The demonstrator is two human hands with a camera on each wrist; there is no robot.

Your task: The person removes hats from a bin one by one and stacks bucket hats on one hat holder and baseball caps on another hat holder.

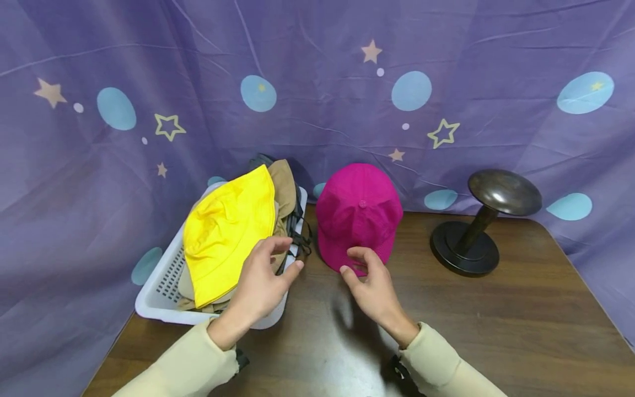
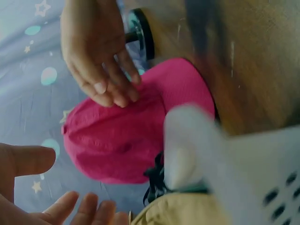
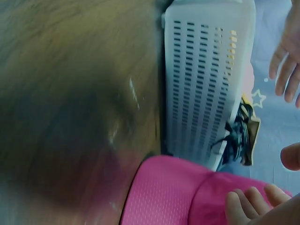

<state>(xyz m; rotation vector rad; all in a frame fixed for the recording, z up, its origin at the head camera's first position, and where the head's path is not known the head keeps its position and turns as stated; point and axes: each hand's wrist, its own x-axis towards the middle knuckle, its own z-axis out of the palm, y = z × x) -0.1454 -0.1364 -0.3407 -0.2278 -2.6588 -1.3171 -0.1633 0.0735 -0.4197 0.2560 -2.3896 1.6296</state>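
A magenta baseball cap sits on the wooden table, its brim toward me. My right hand hovers by the front of that brim, fingers loosely bent with a gap to the thumb. Over the right edge of the basket is my left hand, thumb and fingers apart and nothing between them. A yellow bucket hat lies on top of the pile in the white plastic basket. In the left wrist view both hands appear around the magenta cap; whether the right fingertips touch it, I cannot tell.
Beneath the yellow hat are tan hats and dark cords hanging over the basket's rim. A dark metal hat stand with a domed top stands at the right of the table. Behind hangs a purple curtain with stars.
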